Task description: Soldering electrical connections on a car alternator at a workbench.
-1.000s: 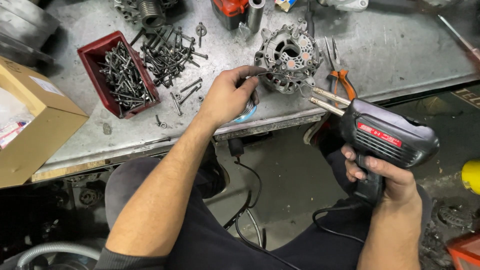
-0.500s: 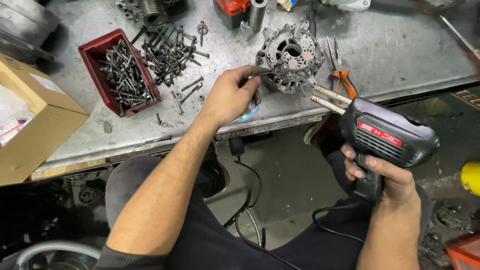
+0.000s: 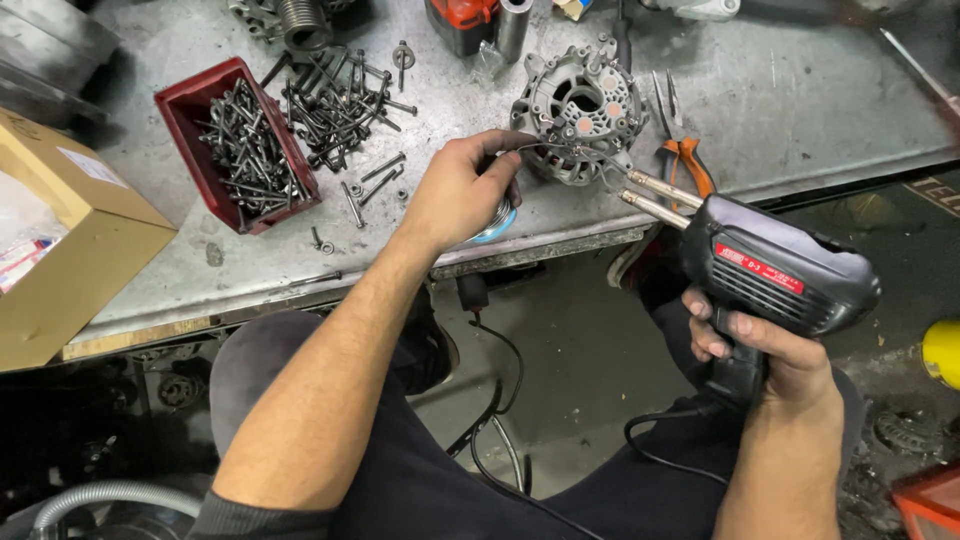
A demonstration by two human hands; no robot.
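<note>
A grey metal desk (image 3: 800,110) carries everything, and the person sits at its near edge. Far out beyond the left hand's wrist side sits a cardboard box (image 3: 60,250), then a red bin (image 3: 190,110) full of long bolts, with more loose bolts (image 3: 340,100) scattered between the bin and the left hand.

Just past the left hand's fingertips lies the alternator housing (image 3: 580,110), a round, finned grey casting. The right hand (image 3: 770,350) is clenched around the grip of a black soldering gun (image 3: 780,270), held off the desk edge, its twin prongs reaching to the housing's near rim. Orange-handled pliers (image 3: 685,160) lie just beyond those prongs.

The left hand (image 3: 460,195) pinches a thin wire (image 3: 560,150) against the housing and rests over a small round spool.

Judging by this, the soldering of a lead is in hand; the next move would call for steadying wire and tip together on the joint.
</note>
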